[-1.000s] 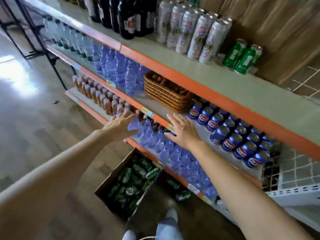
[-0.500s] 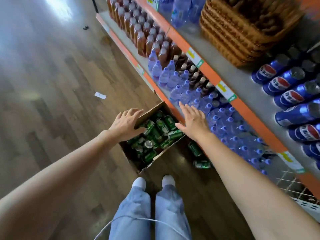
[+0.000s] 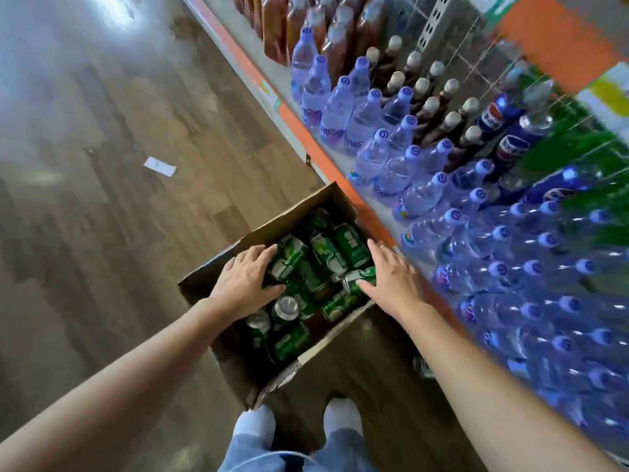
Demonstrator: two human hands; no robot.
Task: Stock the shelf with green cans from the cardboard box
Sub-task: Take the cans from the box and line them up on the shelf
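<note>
An open cardboard box (image 3: 279, 219) stands on the wooden floor against the low shelf's orange edge (image 3: 340, 180). Several green cans (image 3: 328, 257) lie jumbled inside it, some showing silver tops. My left hand (image 3: 245, 284) reaches in from the left; its fingers and thumb curl round one green can (image 3: 287, 262). My right hand (image 3: 391, 281) lies on the box's right side, fingers straight over the cans, with its thumb against another green can (image 3: 357, 277).
The bottom shelf to the right holds several rows of clear water bottles (image 3: 391, 172), with brown drink bottles (image 3: 422, 97) behind. My feet in white shoes (image 3: 255, 422) stand just before the box. A paper slip (image 3: 160, 166) lies on the floor. One can (image 3: 422, 366) lies under the shelf.
My view dropped from the shelves to the box. Both hands came down from above the box into it and now lie on cans.
</note>
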